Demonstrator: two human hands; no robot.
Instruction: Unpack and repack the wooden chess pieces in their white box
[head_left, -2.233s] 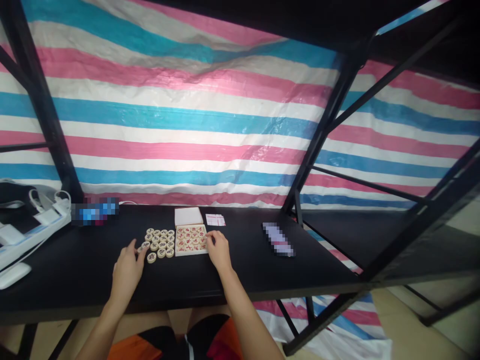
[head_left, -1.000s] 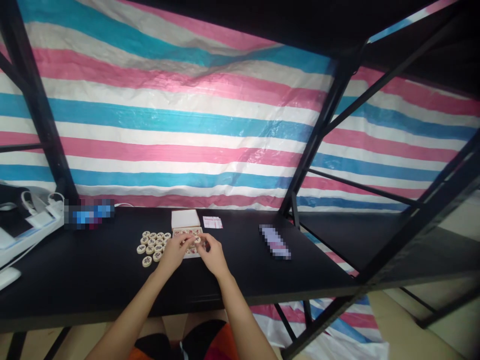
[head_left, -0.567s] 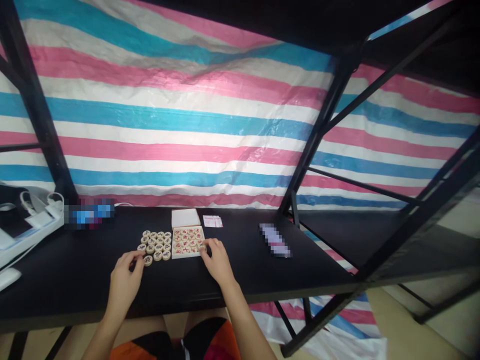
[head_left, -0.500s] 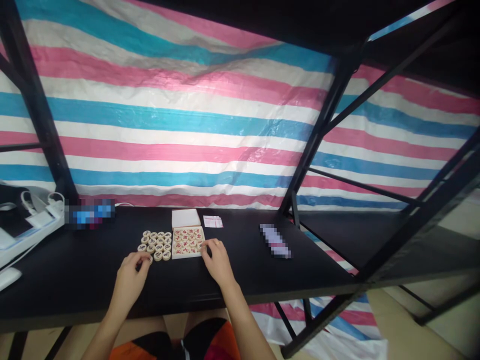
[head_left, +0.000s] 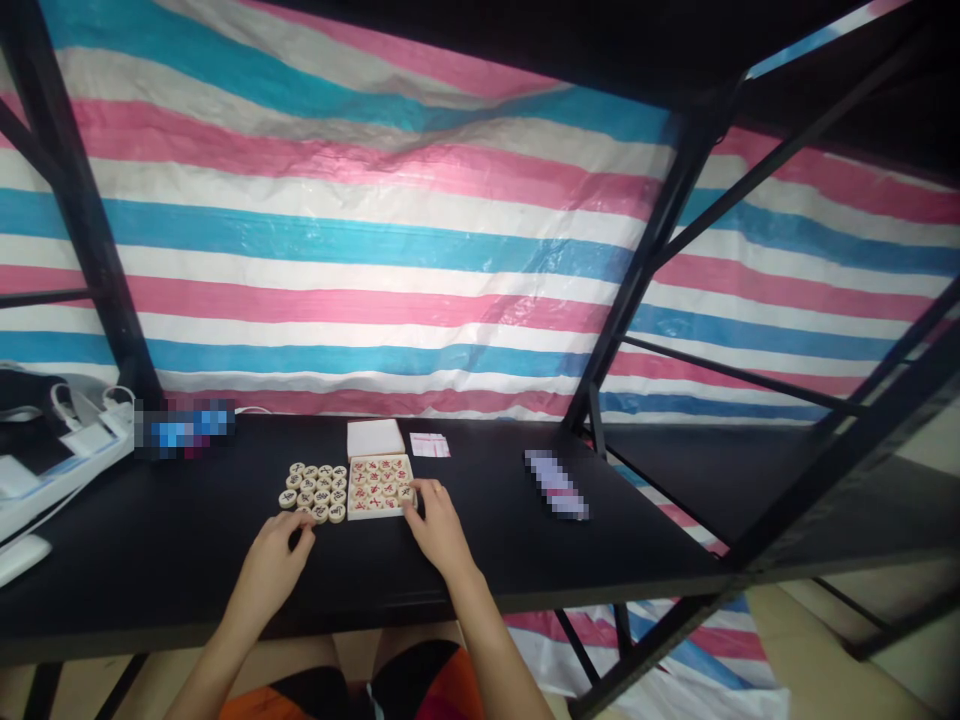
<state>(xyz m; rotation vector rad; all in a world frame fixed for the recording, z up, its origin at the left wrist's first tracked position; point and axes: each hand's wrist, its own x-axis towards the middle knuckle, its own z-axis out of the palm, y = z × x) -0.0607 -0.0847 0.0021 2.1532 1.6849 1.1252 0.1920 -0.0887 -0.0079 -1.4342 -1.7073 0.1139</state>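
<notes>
Light round Chinese chess pieces (head_left: 316, 484) with dark characters stand in close rows on the black table. My left hand (head_left: 271, 562) is at the front left corner of this group, its thumb and fingertips closed on a piece that they partly hide. Right beside the group is a shallow white box (head_left: 367, 516) filled with similar pieces (head_left: 375, 478) that bear red characters. Over the box's right side, my right hand (head_left: 436, 525) pinches a Chinese chess piece (head_left: 406, 493) with a dark character. The box's white lid (head_left: 375, 438) lies behind it.
A small pink and white card (head_left: 430, 445) lies behind the box. Farther right is a blurred-out oblong object (head_left: 556, 485). On the left are a white power strip (head_left: 71, 480) with cables and a blurred blue item (head_left: 187, 428). Black metal posts (head_left: 637, 270) frame the table (head_left: 495, 550).
My left hand's fingers have shifted slightly at the front left piece, which sits nearer its row. My right hand stays at the box's right edge. The whole view has shifted a little.
</notes>
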